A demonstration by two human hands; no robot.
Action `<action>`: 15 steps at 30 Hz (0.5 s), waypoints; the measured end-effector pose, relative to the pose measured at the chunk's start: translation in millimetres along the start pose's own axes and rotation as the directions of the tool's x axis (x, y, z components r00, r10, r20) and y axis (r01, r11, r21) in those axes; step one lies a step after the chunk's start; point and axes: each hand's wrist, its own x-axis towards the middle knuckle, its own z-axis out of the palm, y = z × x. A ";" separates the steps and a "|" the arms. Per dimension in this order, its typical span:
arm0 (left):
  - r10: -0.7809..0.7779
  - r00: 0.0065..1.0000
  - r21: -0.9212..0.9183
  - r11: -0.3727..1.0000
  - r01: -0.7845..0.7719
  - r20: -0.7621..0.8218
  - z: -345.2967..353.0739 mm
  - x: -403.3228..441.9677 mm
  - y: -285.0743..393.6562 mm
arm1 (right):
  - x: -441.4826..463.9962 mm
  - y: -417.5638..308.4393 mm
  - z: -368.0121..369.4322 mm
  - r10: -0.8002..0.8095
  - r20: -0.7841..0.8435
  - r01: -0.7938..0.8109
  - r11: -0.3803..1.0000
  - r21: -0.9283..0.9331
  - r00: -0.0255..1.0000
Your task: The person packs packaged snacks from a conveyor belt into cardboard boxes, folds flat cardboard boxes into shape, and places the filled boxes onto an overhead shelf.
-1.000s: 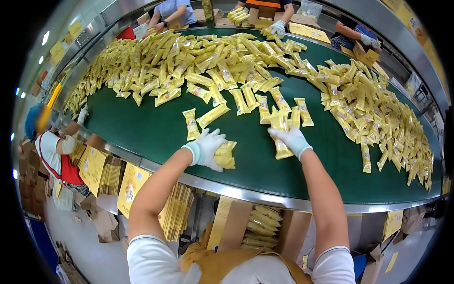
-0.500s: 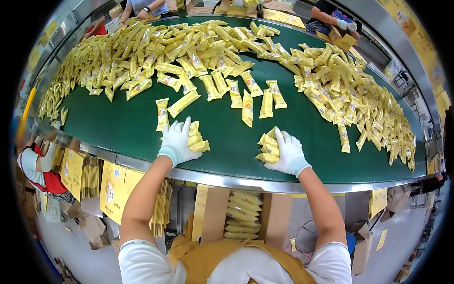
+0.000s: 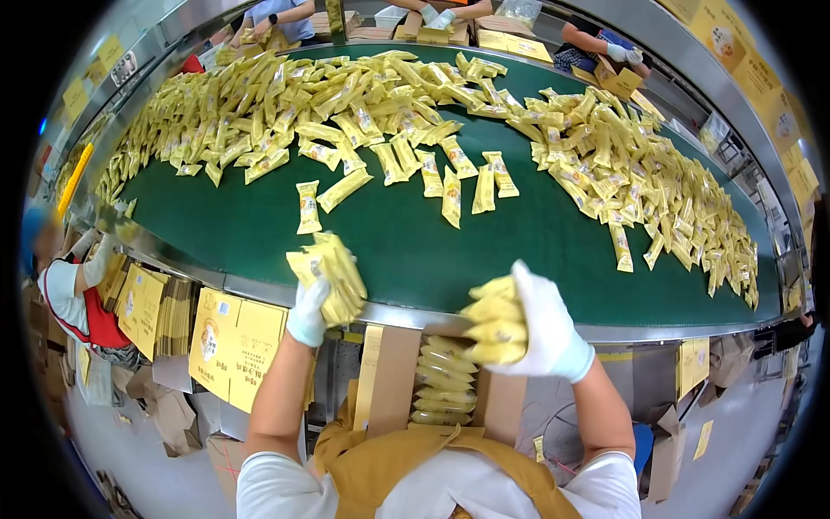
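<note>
Left of and just below the middle of the frame, we hold a bundle of glossy yellow packets (image 3: 333, 275) in our left hand (image 3: 309, 313), side by side and slanting down to the right. Below and right of the middle, our right hand (image 3: 551, 330) clasps plump yellow packets (image 3: 494, 323), stacked, their ends pointing left.

Both hands (image 3: 309, 310) (image 3: 546, 324) (gloved) grip, well apart.
</note>
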 end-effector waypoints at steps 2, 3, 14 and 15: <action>0.052 0.988 -0.261 0.965 -0.013 0.145 53.2 -16.9 15.9 | -1.5 -34.5 -8.6 0.073 0.299 0.002 0.970 -0.243 0.952; -0.051 0.982 -0.332 0.937 0.111 0.182 67.2 -21.7 17.5 | -9.2 -41.4 6.0 0.072 0.405 0.094 0.922 -0.376 0.912; -0.107 0.693 0.592 0.621 -0.514 0.713 133.6 -50.6 -21.2 | -36.7 -16.9 127.7 -0.020 0.786 0.015 1.000 0.014 0.617; -0.095 0.695 0.601 0.593 -0.536 0.713 133.6 -50.7 -22.1 | -42.3 -16.5 137.6 -0.018 0.803 -0.024 0.999 0.040 0.596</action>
